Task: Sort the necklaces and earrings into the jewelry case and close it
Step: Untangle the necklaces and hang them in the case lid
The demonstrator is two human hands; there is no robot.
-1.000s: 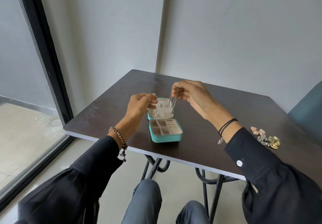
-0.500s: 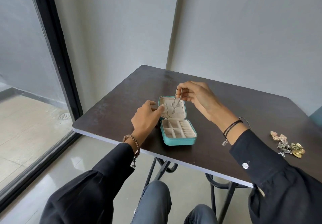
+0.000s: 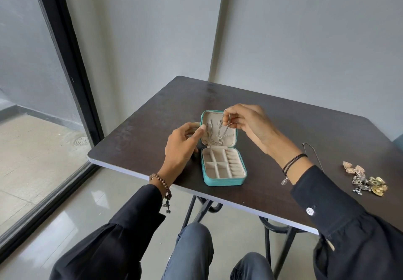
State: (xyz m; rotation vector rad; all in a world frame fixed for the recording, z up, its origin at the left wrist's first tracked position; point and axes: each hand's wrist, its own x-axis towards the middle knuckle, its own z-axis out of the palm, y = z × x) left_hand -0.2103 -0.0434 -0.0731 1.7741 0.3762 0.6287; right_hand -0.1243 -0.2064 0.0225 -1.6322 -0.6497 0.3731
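the teal jewelry case (image 3: 224,182) sits open on the tabletop (image 3: 305,131). the right hand (image 3: 250,125) keeps a pinching grip on a silver necklace (image 3: 222,130) before the raised lid (image 3: 231,137); the left hand (image 3: 181,146) pinches the lid's left edge. earrings (image 3: 366,181) lie well right.

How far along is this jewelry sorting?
Early on. Done: one chain hangs inside the lid of the open case. In hand: the right hand pinches a silver necklace in front of the lid, whose edge the left hand holds. Left: the earrings and a dark necklace lie on the table, the compartments look empty, and the case is not closed.
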